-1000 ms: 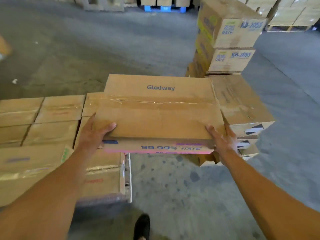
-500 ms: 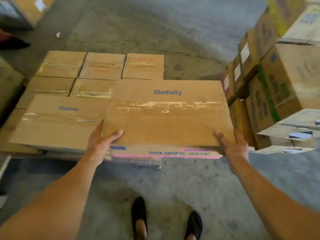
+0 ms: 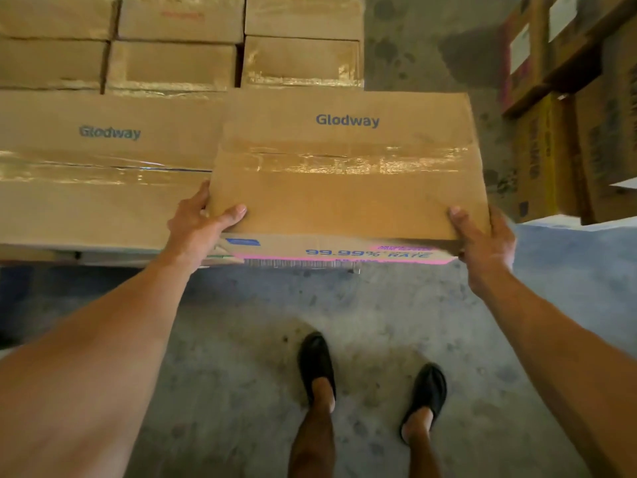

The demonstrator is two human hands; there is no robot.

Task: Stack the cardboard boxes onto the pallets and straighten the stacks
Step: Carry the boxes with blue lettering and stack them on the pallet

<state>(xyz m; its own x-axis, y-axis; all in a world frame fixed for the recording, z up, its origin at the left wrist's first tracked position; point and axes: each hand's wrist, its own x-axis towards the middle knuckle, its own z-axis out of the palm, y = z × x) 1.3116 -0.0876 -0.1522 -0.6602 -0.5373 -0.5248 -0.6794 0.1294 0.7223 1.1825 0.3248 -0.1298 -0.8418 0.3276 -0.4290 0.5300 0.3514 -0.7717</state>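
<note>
Concrete floor (image 3: 241, 339) under your black shoes (image 3: 317, 360). Your left hand (image 3: 196, 225) grips near-left corner of held Glodway box (image 3: 344, 194), thumb on top. Your right hand (image 3: 482, 236) grips near-right corner likewise. Held box sits level in the air, its left edge overlapping second Glodway box (image 3: 103, 208). Beyond, taped boxes (image 3: 172, 63) in rows. Far right, more cartons (image 3: 551, 150).

Held box (image 3: 348, 198): matt brown cardboard, glossy clear tape seam (image 3: 344, 160). Floor (image 3: 241, 339): rough mottled grey concrete. Shoes (image 3: 317, 360): black, matt.
</note>
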